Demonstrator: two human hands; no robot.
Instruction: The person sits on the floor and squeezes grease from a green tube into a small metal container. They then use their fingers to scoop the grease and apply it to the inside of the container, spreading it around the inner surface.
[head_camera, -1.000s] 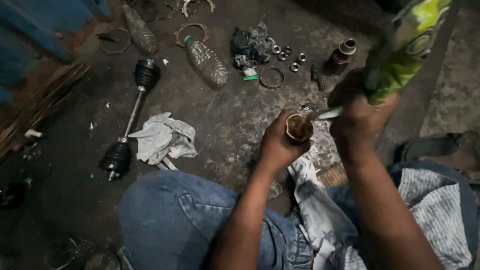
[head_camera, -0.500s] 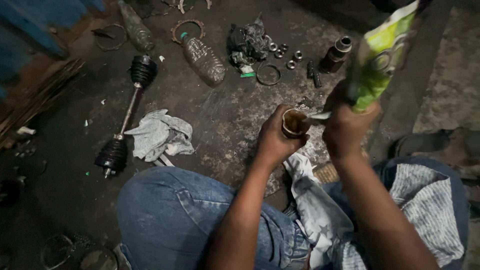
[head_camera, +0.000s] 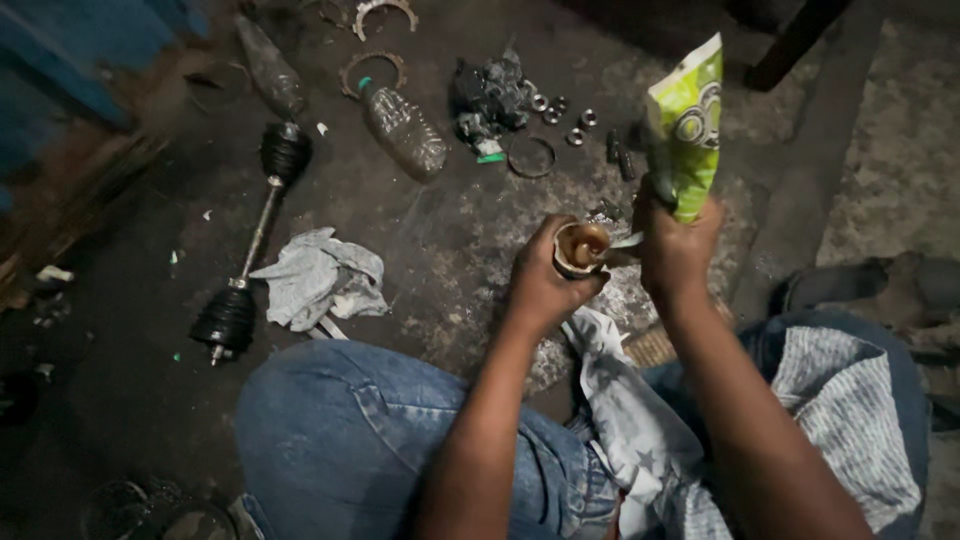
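My left hand (head_camera: 545, 285) grips a round metal joint cup (head_camera: 581, 246) with brown grease inside. My right hand (head_camera: 675, 250) squeezes a green and white grease pouch (head_camera: 687, 125), its lower corner tipped into the cup's mouth. Both hands hover over a dirty floor, above my jeans-clad knee (head_camera: 340, 430) and a pale star-patterned rag (head_camera: 625, 420) on my lap.
A drive axle with two black rubber boots (head_camera: 250, 240) lies at left beside a crumpled grey cloth (head_camera: 320, 280). Two plastic bottles (head_camera: 405, 130), a metal ring (head_camera: 531, 157), several small nuts (head_camera: 560, 108) and a dark plastic lump (head_camera: 490, 90) sit at the far side.
The view has shifted slightly. My right hand has brought the pouch lower and closer to the cup; my left hand keeps holding the cup.
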